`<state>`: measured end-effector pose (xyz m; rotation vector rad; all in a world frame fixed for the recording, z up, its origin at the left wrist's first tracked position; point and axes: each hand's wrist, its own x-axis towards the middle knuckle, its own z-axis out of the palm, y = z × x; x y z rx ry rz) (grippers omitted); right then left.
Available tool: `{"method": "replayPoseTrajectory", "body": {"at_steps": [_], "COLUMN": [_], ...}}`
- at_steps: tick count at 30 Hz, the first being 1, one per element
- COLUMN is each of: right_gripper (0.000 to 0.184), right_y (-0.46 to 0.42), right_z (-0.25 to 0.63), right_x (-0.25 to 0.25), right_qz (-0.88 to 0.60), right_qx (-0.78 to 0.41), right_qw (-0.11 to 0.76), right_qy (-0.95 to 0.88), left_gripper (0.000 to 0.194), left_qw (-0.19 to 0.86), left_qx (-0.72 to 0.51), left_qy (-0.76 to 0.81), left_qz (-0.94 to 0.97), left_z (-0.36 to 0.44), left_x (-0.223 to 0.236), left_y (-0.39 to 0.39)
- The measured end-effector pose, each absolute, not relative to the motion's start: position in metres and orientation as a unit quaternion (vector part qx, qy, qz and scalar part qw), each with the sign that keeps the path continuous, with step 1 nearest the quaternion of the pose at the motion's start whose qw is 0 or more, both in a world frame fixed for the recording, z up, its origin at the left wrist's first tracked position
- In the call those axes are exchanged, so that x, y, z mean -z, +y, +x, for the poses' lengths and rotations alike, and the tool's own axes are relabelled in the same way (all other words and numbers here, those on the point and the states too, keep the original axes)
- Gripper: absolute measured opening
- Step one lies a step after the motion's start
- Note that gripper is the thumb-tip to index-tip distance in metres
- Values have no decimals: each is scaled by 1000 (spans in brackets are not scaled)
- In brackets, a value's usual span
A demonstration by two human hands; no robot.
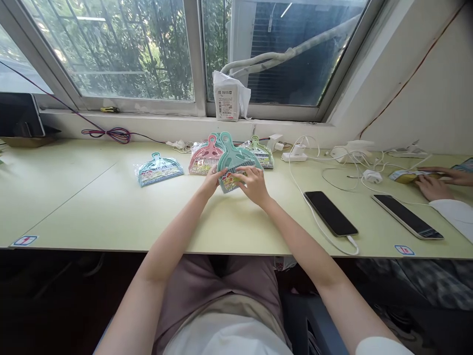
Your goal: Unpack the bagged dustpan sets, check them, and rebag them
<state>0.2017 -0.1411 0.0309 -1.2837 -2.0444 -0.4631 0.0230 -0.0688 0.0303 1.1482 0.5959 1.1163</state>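
Between my hands, just above the table, a teal mini dustpan set [239, 159] in clear wrap is tilted up with its handle pointing away. My left hand [212, 182] grips its lower left edge, thumb over the front. My right hand [254, 185] holds its lower right side, with fingers bent across the printed front. Behind it lie a pink dustpan set [204, 159] and a green dustpan set [264, 157], both partly covered. Further left, a light blue wrapped dustpan set [158, 168] rests flat on the table.
A black phone [330, 213] on a white cable and another phone [406, 216] lie to the right. Chargers and a power strip [353, 150] line the wall. At far right, another person's hands [432, 185] touch a yellow-and-blue item. A paper packet [227, 101] stands on the sill.
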Motion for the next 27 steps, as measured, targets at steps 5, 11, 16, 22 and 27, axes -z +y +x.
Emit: {"method": "replayPoseTrajectory", "body": {"at_steps": [5, 11, 16, 22, 27], "right_gripper": [20, 20, 19, 22, 28], "right_y": [-142, -140, -140, -140, -139], "right_z": [192, 192, 190, 186, 186], "right_x": [-26, -26, -25, -22, -21], "right_qz": [-482, -481, -478, -484, -474], "right_qx": [161, 142, 156, 181, 198], "right_qw": [308, 289, 270, 269, 288], "right_qy": [-804, -815, -821, -813, -808], "left_gripper": [50, 47, 50, 53, 55], "left_qw": [652, 648, 658, 664, 659], "left_qx": [-480, -484, -478, -468, -471], "left_qy": [267, 277, 274, 276, 284], "left_qz": [523, 519, 513, 514, 513], "left_z": [25, 26, 25, 26, 26], "left_x": [-28, -27, -28, -28, -27], "left_y": [-71, -69, -69, -70, -69]}}
